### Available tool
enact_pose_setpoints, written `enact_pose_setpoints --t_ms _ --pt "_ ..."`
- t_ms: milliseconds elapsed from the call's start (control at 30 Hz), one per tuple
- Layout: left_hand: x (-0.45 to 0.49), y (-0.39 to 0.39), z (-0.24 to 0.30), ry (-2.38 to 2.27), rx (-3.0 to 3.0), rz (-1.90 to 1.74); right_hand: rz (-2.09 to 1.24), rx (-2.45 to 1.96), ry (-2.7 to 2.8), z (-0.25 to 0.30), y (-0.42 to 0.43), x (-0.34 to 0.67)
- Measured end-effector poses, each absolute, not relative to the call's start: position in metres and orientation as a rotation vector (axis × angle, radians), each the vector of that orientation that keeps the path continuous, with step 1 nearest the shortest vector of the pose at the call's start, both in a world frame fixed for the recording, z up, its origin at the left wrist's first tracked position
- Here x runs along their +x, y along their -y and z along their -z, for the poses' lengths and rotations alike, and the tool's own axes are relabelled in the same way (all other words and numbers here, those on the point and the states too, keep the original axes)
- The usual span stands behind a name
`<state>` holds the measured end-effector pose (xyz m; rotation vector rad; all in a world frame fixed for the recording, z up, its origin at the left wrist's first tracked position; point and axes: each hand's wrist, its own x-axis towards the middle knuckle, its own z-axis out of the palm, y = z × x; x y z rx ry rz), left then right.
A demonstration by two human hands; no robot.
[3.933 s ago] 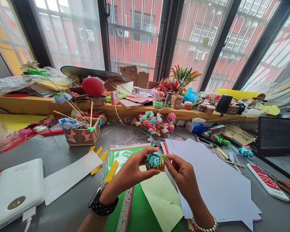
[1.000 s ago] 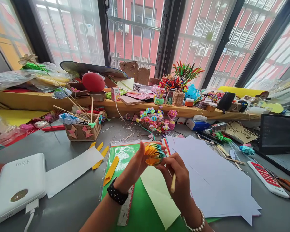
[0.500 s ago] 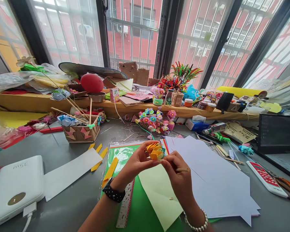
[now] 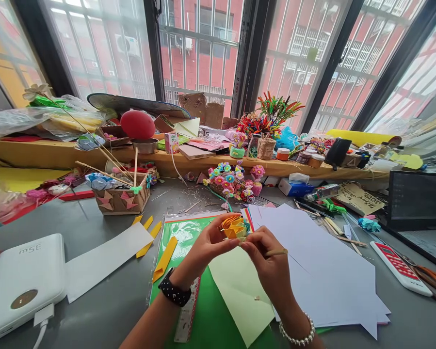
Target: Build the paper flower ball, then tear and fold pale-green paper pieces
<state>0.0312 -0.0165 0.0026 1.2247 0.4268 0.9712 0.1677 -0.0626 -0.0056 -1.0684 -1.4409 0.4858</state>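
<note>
My left hand (image 4: pixel 207 247) is closed around a yellow-orange folded paper flower (image 4: pixel 233 227), which has some blue and pale green folds at its right side. My right hand (image 4: pixel 270 257) meets it from the right, with thumb and forefinger pinched at the flower's lower edge. A thin wooden stick (image 4: pixel 276 252) pokes out of the right hand's curled fingers; its other end is hidden. Below both hands lies a pale green paper sheet (image 4: pixel 239 295) on a green mat (image 4: pixel 210 320). A ruler (image 4: pixel 186 312) lies under my left forearm.
Yellow folded strips (image 4: pixel 165 259) and a white paper strip (image 4: pixel 108 261) lie to the left, near a white power bank (image 4: pixel 24 286). White sheets (image 4: pixel 327 271) spread to the right, beside a calculator (image 4: pixel 400 269). A cardboard basket (image 4: pixel 123 201) with sticks stands behind.
Both hands stay together at the flower. The flower has turned slightly, showing more pale green at its lower right, and the left wrist has shifted a little to the right.
</note>
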Motion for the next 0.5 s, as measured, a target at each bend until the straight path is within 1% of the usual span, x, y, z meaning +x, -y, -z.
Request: enact_pose_setpoints --t_ms 267,500 --pt "0.0263 0.0171 -0.0068 -0.307 1.258 -0.916 -0.348 -1.015 1.564 0.0033 0.0639 0.1708" --pt "0.0327 0.0208 -0.0089 -0.426 1.220 -0.990 -0.350 -0.972 1.599 0.0025 0.0638 0.1735"
